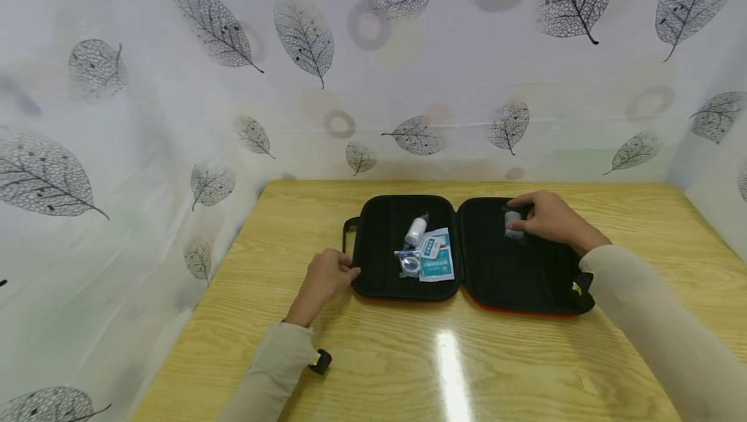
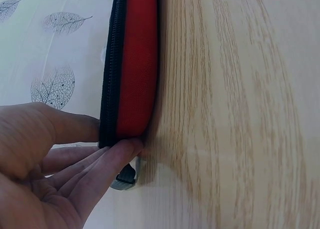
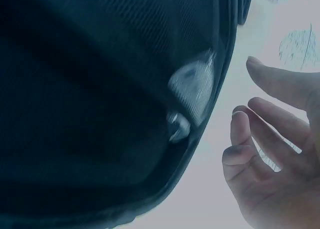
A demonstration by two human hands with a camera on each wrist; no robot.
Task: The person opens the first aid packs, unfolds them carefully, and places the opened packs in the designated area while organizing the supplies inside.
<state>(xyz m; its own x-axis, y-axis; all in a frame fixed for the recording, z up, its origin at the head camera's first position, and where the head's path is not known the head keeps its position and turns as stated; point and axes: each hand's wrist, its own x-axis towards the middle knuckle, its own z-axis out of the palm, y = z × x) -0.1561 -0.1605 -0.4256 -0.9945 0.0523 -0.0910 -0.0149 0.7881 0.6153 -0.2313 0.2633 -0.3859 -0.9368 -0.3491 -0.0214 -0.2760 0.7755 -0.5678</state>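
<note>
Nearest, on the bare front of the surface (image 1: 379, 357), there is only a streak of glare. Just past it, the left hand (image 1: 327, 276) grips the near left corner of the case (image 1: 496, 279), thumb on the zipped rim and fingertips bent under the red shell. The case lies flat, unfolded into two halves.

Inside its left half, a ring (image 1: 411, 265) in clear wrap lies to the right of the left hand and a little beyond it, touching or just beside some packets (image 1: 440, 266). Farther back is a bottle (image 1: 416, 231), if that is what the white cylinder is, its long axis slanting away to the right.

Deeper, in the right half, a wrapped roll (image 1: 512, 217) lies near the far edge, its long axis running roughly front to back. The right hand (image 1: 551, 218) is much the nearer to it, coming in from the right, across that axis, so the roll lies to its left. The wrist view shows thumb and loosely bent fingers well parted, with nothing between them; whether any fingertip brushes the wrap I cannot tell. Beyond stands the leaf-patterned wall (image 1: 350, 98).
</note>
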